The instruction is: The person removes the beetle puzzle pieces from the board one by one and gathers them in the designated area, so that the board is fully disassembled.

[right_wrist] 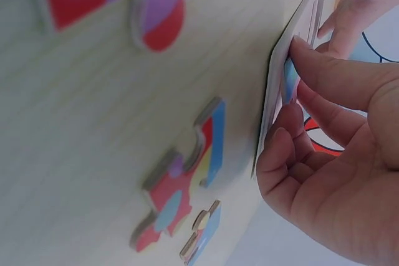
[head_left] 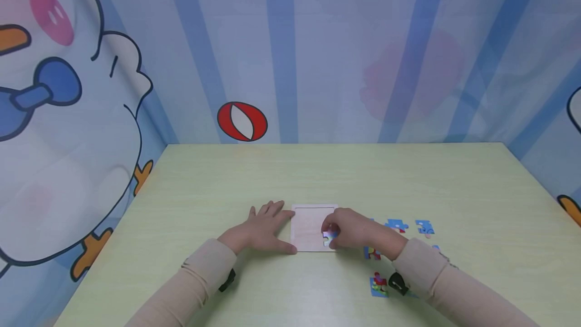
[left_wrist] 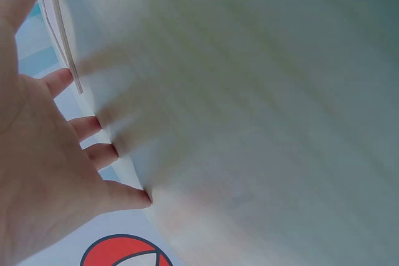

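A pale, square puzzle board (head_left: 308, 226) with a raised rim lies on the table. My left hand (head_left: 267, 228) is spread flat at its left side, thumb and forefinger touching the edge; in the left wrist view the fingers (left_wrist: 87, 154) are splayed on the tabletop. Over the board's right part, my right hand (head_left: 351, 228) pinches a colourful puzzle piece (head_left: 329, 237) between thumb and fingertips. The right wrist view shows that piece (right_wrist: 290, 79) close over the board's surface, partly hidden by the fingers.
Several loose puzzle pieces lie right of the board, among them a blue one (head_left: 424, 227), another blue one (head_left: 397, 225) and one with red and green (head_left: 379, 285). The right forearm covers some. A patterned cloth (head_left: 327, 54) hangs behind the table (head_left: 227, 175).
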Tool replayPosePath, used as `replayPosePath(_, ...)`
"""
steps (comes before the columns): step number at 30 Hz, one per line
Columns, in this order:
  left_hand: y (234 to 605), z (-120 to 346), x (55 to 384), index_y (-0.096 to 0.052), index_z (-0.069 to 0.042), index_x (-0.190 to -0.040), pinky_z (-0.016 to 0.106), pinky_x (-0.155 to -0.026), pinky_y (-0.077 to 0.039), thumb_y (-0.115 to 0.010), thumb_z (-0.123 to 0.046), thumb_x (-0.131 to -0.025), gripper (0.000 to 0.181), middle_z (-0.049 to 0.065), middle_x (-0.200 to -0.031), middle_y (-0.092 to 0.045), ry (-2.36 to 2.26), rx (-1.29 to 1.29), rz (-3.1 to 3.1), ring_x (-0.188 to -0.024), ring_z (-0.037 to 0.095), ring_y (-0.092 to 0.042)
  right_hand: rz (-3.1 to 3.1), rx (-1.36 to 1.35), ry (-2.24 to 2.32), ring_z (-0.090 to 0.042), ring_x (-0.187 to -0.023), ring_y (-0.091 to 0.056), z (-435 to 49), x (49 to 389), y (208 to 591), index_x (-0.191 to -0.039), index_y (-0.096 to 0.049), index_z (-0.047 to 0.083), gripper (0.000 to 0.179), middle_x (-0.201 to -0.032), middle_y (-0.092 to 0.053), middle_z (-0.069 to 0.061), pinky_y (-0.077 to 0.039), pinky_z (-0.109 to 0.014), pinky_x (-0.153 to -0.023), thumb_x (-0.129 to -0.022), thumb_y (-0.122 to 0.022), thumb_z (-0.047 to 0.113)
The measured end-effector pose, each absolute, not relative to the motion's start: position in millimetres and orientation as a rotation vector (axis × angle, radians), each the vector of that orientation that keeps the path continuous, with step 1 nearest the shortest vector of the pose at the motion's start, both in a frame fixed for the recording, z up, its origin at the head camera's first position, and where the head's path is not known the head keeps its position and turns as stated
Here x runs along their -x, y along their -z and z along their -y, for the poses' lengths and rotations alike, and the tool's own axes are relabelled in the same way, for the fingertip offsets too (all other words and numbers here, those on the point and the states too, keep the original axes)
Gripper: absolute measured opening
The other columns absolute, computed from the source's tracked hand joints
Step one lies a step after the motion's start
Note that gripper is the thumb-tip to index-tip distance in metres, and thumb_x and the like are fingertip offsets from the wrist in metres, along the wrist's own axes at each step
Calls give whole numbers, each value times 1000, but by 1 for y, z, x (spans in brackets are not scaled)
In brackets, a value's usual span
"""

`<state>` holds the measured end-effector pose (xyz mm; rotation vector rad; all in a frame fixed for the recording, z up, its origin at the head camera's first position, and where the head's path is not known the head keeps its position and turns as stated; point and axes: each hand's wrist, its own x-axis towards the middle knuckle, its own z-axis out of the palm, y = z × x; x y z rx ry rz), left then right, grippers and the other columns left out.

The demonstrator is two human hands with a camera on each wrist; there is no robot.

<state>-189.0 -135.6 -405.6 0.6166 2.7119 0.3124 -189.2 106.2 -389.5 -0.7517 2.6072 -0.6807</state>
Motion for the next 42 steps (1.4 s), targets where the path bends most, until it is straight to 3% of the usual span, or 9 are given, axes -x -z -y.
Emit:
replayPosePath(11,406,134,190,-33,-23,-150,67,-111,-8,-65,-61,-81,85,11,-161,-14,-306,-608,-2710,-147,37,-8,-2605,725,670,-17,-83,-49,-108,190,391,-97,-67,13,22,-89,-59,0,-46,-35,-81,-79,-76,4)
replayPosePath(19,407,134,191,-33,-23,-150,67,-111,-8,-65,-62,-81,86,11,-161,-14,-310,-606,-2709,-147,38,-8,-2611,725,728,-16,-80,-50,-112,188,390,-95,-67,16,16,-86,-59,2,-47,-33,-76,-86,-68,2)
replayPosePath(34,407,136,191,-33,-22,-150,68,-111,-8,-66,-61,-81,86,12,-161,-14,-312,-620,-2705,-147,38,-8,-2536,854,958,-11,-67,-44,-140,181,378,-99,-67,7,11,-74,-54,3,-41,-24,-63,-93,-59,2)
replayPosePath(42,407,136,191,-32,-22,-151,68,-111,-7,-66,-60,-81,86,11,-161,-13,-320,-621,-2701,-147,38,-7,-2538,816,995,-10,-70,-50,-174,162,370,-102,-66,9,11,-85,-61,4,-46,-24,-64,-95,-58,7)
